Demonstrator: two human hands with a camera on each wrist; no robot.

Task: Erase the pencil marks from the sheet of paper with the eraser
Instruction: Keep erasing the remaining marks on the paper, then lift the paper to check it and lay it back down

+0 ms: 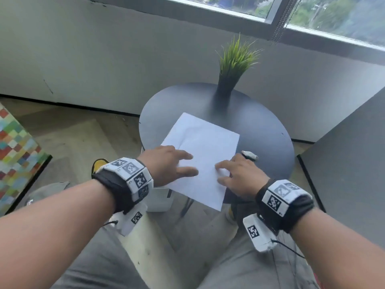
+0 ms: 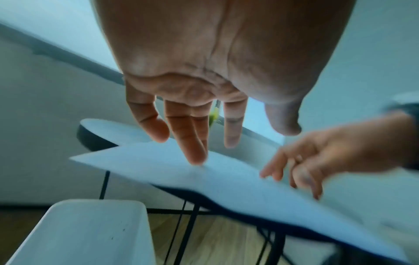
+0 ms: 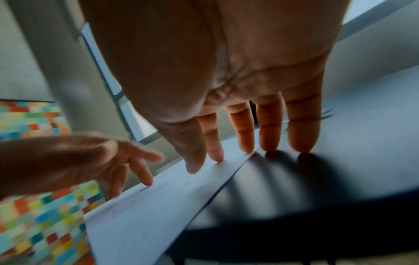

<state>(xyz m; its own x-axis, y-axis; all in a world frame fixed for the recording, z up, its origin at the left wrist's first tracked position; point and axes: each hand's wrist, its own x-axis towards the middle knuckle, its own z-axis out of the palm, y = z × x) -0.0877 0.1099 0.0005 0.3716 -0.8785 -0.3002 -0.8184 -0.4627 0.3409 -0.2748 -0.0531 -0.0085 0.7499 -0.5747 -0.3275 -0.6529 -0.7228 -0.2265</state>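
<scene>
From the head view, a white sheet of paper (image 1: 201, 159) lies on a round dark table (image 1: 260, 126), its near corner hanging past the table's near rim. The left hand (image 1: 166, 165) rests on the sheet's left edge with fingers spread and straight, holding nothing. The right hand (image 1: 239, 176) lies at the sheet's right edge, fingers also spread flat, thumb and forefinger on the paper. Just beyond the right hand, touching or nearly touching the sheet's right edge, sits a small white and dark object that seems to be the eraser (image 1: 249, 155); no hand holds it. A potted grass plant (image 1: 231, 67) stands on the table at the far side of the sheet. Pencil marks are too faint to make out here. In the left wrist view, the left hand (image 2: 204, 75) is open, its middle fingertips (image 2: 197, 157) pressing down on the sheet of paper (image 2: 226, 177), while the right hand (image 2: 317, 154) touches the sheet from the right with loose, extended fingers; a white stool or box (image 2: 86, 231) stands below the sheet's left corner. In the right wrist view, the right hand (image 3: 226, 71) is open: thumb and forefinger meet the sheet of paper (image 3: 147, 211), the other 3 fingertips press the bare table (image 3: 340, 179) just beside the sheet's edge. A few faint specks show on the paper. The left hand (image 3: 79, 161) touches the sheet's far side.
</scene>
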